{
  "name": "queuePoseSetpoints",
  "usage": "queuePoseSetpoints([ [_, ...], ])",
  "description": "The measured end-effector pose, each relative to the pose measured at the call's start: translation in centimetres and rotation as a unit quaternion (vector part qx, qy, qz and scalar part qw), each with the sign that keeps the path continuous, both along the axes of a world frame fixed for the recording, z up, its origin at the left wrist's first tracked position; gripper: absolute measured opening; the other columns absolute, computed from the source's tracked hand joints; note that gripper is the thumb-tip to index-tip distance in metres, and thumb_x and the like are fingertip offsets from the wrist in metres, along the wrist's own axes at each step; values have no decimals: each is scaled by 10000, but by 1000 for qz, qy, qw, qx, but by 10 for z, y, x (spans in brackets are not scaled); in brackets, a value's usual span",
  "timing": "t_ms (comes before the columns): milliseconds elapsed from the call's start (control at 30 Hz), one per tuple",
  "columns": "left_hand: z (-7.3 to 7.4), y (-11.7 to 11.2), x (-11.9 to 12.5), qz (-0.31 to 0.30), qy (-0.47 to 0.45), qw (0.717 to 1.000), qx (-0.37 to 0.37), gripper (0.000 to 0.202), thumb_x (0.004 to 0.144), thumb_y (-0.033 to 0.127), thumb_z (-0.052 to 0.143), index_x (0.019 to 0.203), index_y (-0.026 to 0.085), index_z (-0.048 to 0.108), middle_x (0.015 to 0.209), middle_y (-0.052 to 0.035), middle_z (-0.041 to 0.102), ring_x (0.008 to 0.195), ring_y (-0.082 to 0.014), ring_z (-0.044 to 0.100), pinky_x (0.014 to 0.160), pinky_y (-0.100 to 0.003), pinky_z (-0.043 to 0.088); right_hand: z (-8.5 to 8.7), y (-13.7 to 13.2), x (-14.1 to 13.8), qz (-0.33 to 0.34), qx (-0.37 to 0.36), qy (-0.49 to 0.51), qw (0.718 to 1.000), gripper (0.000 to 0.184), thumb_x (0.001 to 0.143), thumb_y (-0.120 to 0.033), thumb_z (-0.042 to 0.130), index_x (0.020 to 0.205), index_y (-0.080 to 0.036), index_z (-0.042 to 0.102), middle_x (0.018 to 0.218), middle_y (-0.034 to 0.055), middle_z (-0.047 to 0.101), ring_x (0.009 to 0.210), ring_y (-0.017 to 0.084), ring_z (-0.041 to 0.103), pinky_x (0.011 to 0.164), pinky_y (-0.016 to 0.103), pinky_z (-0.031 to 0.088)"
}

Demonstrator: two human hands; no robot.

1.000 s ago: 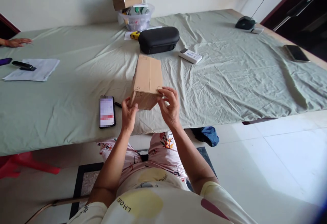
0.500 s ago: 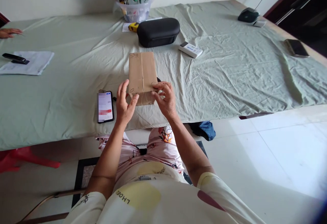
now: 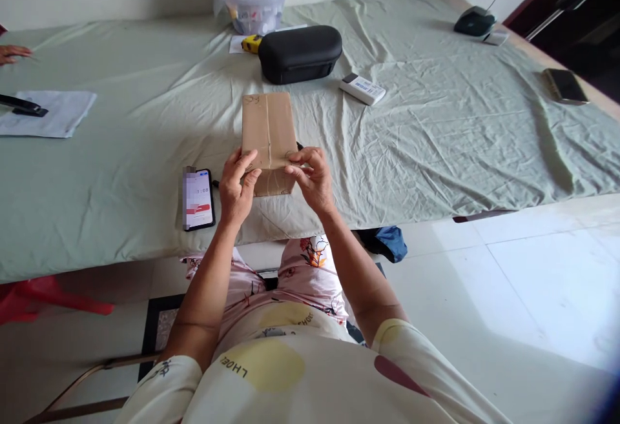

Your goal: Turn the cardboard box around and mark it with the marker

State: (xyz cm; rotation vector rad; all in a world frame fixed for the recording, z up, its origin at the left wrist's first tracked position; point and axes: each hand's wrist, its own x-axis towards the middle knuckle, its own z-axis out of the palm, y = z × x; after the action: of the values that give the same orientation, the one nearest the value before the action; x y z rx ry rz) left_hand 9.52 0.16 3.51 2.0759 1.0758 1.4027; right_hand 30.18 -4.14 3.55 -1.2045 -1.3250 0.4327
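A brown cardboard box [image 3: 268,124] sits on the cloth-covered table in front of me, with a seam down its top and small pen marks near its corners. My left hand [image 3: 236,190] grips its near left corner, fingers over the top edge and thumb at the front. At the near right corner my right hand [image 3: 314,177] pinches the edge between thumb and fingers. Something dark, partly hidden, lies behind the box by my right fingers. To the left of my left hand is a phone [image 3: 198,199] with a lit, partly blurred screen.
Beyond the box lie a black zip case [image 3: 300,54], a white-and-grey small box [image 3: 363,89] and a yellow object [image 3: 251,44]. A plastic basket [image 3: 256,14] of bottles stands by the wall. Far left are a stapler-like black tool [image 3: 22,105], papers [image 3: 72,111] and another person's hand [image 3: 13,54].
My left hand has closed in on the box's near left corner, its fingers now resting over the top edge. My right hand stays at the right corner. The view has shifted slightly.
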Motion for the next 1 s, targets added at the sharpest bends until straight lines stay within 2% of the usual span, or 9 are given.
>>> queuePoseSetpoints([
  [167, -1, 6, -5, -6, 13, 1000, 20, 549, 1056, 663, 519, 1382, 266, 714, 1448, -116, 695, 1394, -251, 638, 1233, -445, 501, -5, 0, 11, 36, -18, 9, 999, 569, 904, -811, 640, 1121, -298, 756, 1155, 60, 636, 1058, 185, 649, 832, 330, 649],
  [333, -3, 12, -13, -45, 26, 999, 16, 530, 1056, 636, 540, 1423, 284, 691, 1482, -116, 664, 1419, -266, 616, 1241, -449, 492, -22, 5, 19, 43, -10, -20, 999, 562, 947, -791, 600, 1230, -328, 750, 1254, 81, 658, 1157, 225, 639, 972, 437, 656],
  [467, -4, 15, -18, -58, 37, 997, 26, 491, 1060, 596, 560, 1428, 292, 674, 1495, -110, 655, 1422, -258, 617, 1219, -426, 513, -39, 4, 24, 70, -24, -34, 997, 576, 984, -709, 611, 1433, -353, 671, 1386, 84, 643, 1064, 197, 645, 892, 378, 652],
  [633, -10, 14, -20, -67, 55, 996, 16, 500, 1000, 422, 695, 1477, 308, 599, 1591, -108, 582, 1487, -285, 571, 1229, -451, 515, -59, -3, 27, 73, -63, -83, 992, 721, 967, -467, 690, 1642, -369, 455, 1458, 79, 652, 894, 154, 646, 832, 340, 636],
  [700, -15, 13, -19, -66, 60, 996, 18, 577, 947, 315, 743, 1495, 313, 563, 1632, -104, 546, 1538, -293, 527, 1284, -475, 464, -66, -6, 26, 54, -94, -133, 985, 772, 936, -372, 711, 1658, -345, 437, 1422, 86, 691, 938, 187, 674, 890, 384, 631],
  [767, -19, 13, -18, -65, 64, 996, 17, 667, 896, 236, 769, 1511, 316, 524, 1671, -102, 509, 1575, -299, 492, 1321, -485, 421, -71, -8, 24, 19, -123, -193, 973, 781, 898, -317, 740, 1635, -300, 483, 1358, 104, 739, 1052, 258, 692, 990, 467, 601],
  [867, -25, 13, -16, -64, 58, 996, 14, 774, 843, 181, 795, 1533, 311, 470, 1709, -119, 461, 1598, -311, 468, 1331, -486, 407, -74, -10, 21, -20, -153, -257, 954, 702, 884, -302, 752, 1560, -231, 578, 1294, 139, 779, 1201, 360, 668, 1065, 565, 539],
  [1000, -30, 13, -16, -54, 51, 997, 4, 784, 823, 211, 830, 1515, 303, 474, 1705, -129, 460, 1604, -332, 457, 1331, -503, 404, -72, -13, 19, -24, -157, -264, 951, 591, 917, -326, 734, 1492, -223, 649, 1257, 136, 801, 1208, 369, 667, 1055, 553, 541],
])
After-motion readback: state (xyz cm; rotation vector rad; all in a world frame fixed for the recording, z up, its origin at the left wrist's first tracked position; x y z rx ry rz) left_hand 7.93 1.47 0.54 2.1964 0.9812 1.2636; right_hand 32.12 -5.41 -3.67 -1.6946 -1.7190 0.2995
